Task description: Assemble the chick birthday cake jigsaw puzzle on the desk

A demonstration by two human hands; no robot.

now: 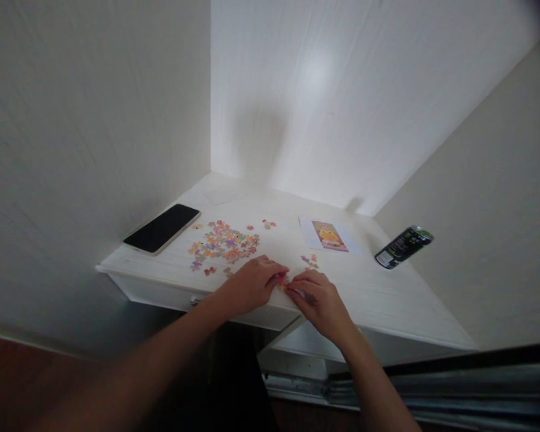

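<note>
Close together at the front edge of the white desk (378,300), both my hands pinch small jigsaw puzzle pieces (282,287). My left hand (255,282) has its thumb and fingers closed on a pinkish piece, mostly hidden by the fingertips. Thumb against fingers, my right hand (317,298) grips the right side of the same small cluster, which shows some yellow. Left of my hands lies a loose pile of colourful puzzle pieces (225,240). A few more purple and orange pieces (310,261) lie just beyond my right hand.
A dark-screened phone (163,228) lies at the desk's left edge. Toward the back right is a picture card (329,235) with a yellow figure. Farther right stands a black and green can (404,246). White walls enclose the desk's back and sides; a drawer handle (195,301) sticks out in front.
</note>
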